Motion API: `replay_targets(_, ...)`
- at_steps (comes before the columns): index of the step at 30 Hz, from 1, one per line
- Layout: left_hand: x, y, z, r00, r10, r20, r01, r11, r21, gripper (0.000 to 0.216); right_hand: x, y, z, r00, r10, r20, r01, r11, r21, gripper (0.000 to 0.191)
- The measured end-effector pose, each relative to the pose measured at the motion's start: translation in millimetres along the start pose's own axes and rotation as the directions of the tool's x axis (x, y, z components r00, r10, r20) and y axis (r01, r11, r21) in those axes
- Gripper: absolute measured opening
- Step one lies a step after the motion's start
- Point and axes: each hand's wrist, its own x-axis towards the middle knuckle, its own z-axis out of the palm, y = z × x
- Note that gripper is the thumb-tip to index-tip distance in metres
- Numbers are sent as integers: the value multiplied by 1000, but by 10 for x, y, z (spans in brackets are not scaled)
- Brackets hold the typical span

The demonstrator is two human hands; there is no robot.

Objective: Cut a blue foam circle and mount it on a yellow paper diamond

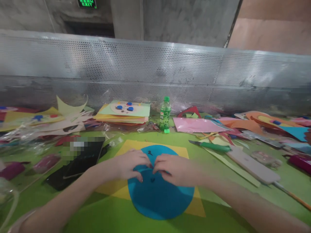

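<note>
Blue disc (pixel 160 202) is lying on a yellow sheet (pixel 197 208), in the middle of the green counter (pixel 97 218), right under both hands. Done so far, as far as visible: disc has its round outline and is on the sheet, overhanging its near edge. One small dark piece (pixel 150 152) is near the far rim, another dark bit (pixel 152 180) just nearer than the fingertips. Can't tell if either is stuck down, or if the disc is fixed to the sheet. Near half of the disc shows no pieces. Left hand (pixel 139 170) is curled over the disc, thumb apart from the fingers; right hand (pixel 157 170) has bent fingers drawn close, tips meeting the left's or just beside them. Can't tell whether anything is pinched there, too small and covered. For reference, the stack (pixel 142 111) behind has a pale disc on its top sheet with blue and yellow bits on it, clearly fuller. Against that, I'd judge the blue one early on, mostly undecorated. How much is left: can't say exactly. Neither hand is on the green-handled knife (pixel 215 146) over on the right; bottle (pixel 165 113) stands beyond the disc, dark tablet (pixel 85 160) on the left.
</note>
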Motion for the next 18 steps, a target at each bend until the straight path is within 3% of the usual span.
replay_targets(8,-116,-15,64,998,-42,47,43,999,-17,51,-165,-53,403,992,27,-124,-44,990,-135,42)
replay_targets(18,-104,173,25,994,-66,83,63,997,34,60,-170,-39,439,995,15,-102,-26,994,-109,44)
